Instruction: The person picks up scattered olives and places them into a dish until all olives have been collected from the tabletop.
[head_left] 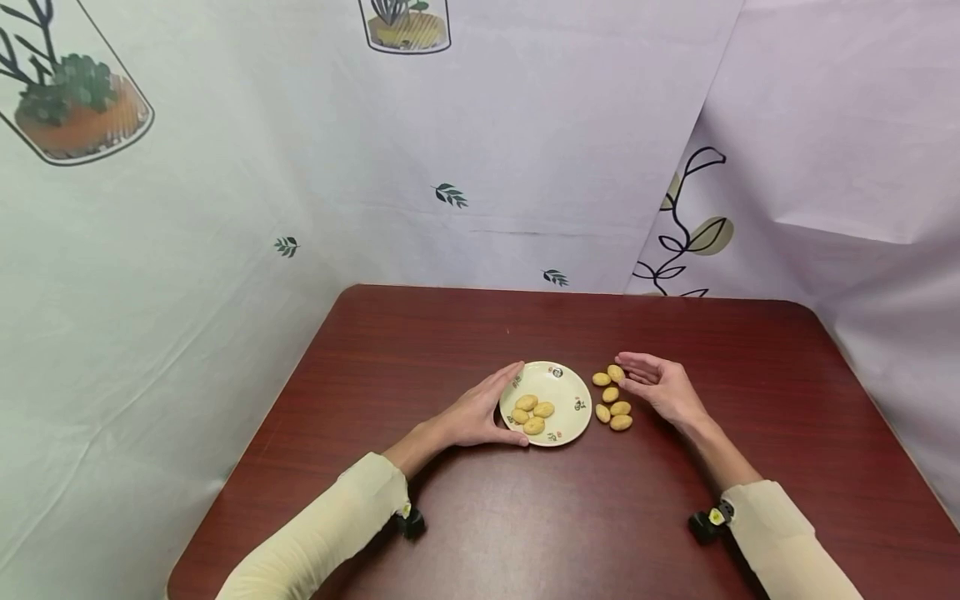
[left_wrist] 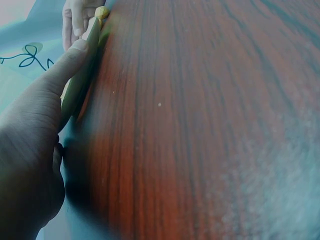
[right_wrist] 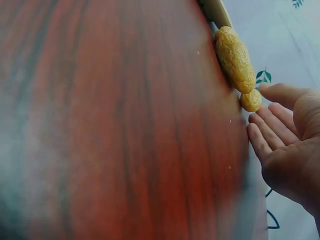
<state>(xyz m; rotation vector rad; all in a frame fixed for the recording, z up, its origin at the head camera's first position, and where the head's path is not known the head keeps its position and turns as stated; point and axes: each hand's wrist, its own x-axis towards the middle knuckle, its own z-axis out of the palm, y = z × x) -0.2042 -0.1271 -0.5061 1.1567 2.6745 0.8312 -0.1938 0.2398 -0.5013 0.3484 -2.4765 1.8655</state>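
My left hand (head_left: 480, 410) holds the left side of a round cream plate (head_left: 566, 387) with small printed figures, its thumb at the near rim and its fingers along the far left rim. The thumb (left_wrist: 75, 52) on the rim also shows in the left wrist view. Several small yellow potatoes (head_left: 533, 426) lie together on the plate's left part. More potatoes (head_left: 620, 422) lie on the table just right of the plate. My right hand (head_left: 663, 392) is beside the farthest potato (head_left: 615, 372), thumb and fingers spread apart around its right side. Contact there is unclear.
Everything lies on a dark red-brown wooden table (head_left: 562, 517) with rounded far corners. White cloth (head_left: 525, 167) printed with plants hangs behind and at both sides. A small black device (head_left: 705, 527) sits at the right wrist, another (head_left: 411, 523) at the left.
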